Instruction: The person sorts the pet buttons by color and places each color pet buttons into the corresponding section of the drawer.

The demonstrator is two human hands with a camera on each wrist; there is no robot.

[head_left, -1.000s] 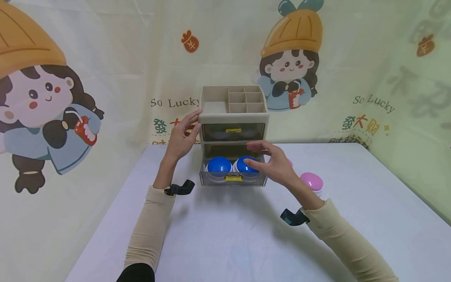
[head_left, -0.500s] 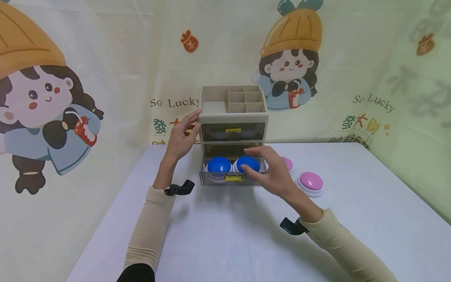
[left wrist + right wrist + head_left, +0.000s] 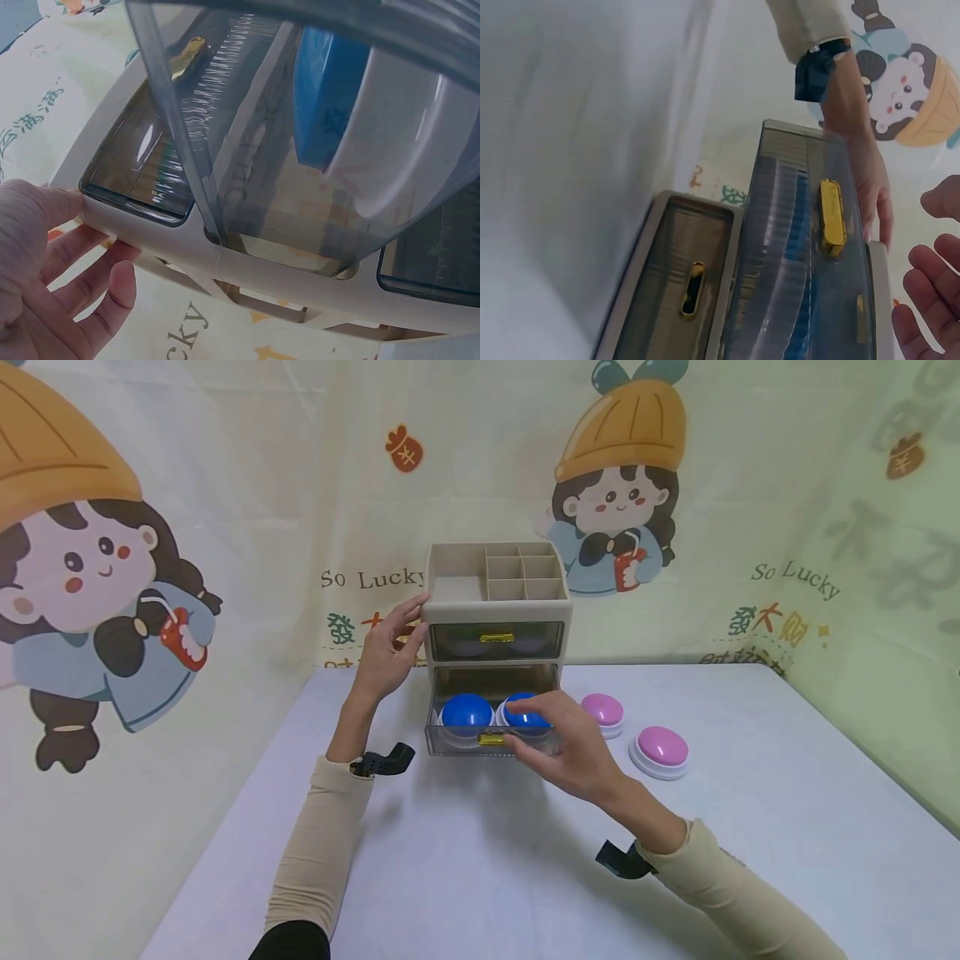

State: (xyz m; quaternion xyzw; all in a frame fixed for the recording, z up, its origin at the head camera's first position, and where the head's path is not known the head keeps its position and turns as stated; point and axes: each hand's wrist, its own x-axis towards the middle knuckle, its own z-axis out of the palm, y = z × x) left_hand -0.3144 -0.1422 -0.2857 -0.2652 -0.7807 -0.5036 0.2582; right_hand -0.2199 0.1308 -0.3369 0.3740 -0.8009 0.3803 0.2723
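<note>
A white drawer cabinet [image 3: 497,612] stands at the back of the table. Its clear grey drawer [image 3: 459,750] is pulled out and contains two blue-topped, white-based round buttons [image 3: 467,711]. My left hand [image 3: 386,652] touches the cabinet's upper left side, the thumb at the front corner in the left wrist view. In front of the pulled-out drawer is my right hand [image 3: 573,743], empty, fingers and thumb apart. Its thumb tip is close to the yellow handle [image 3: 491,739], and its fingers partly cover the right blue button [image 3: 527,721]. The drawer above is closed, with a yellow handle [image 3: 497,637].
Two pink-topped, white-based round buttons [image 3: 663,746] lie on the white tabletop [image 3: 450,860] to the right. A closed lower drawer [image 3: 675,270] shows in the right wrist view. Behind everything hangs a printed curtain [image 3: 480,460].
My right hand has moved down and toward me, from over the right blue button to the drawer front, uncovering both pink buttons. The left hand stays on the cabinet.
</note>
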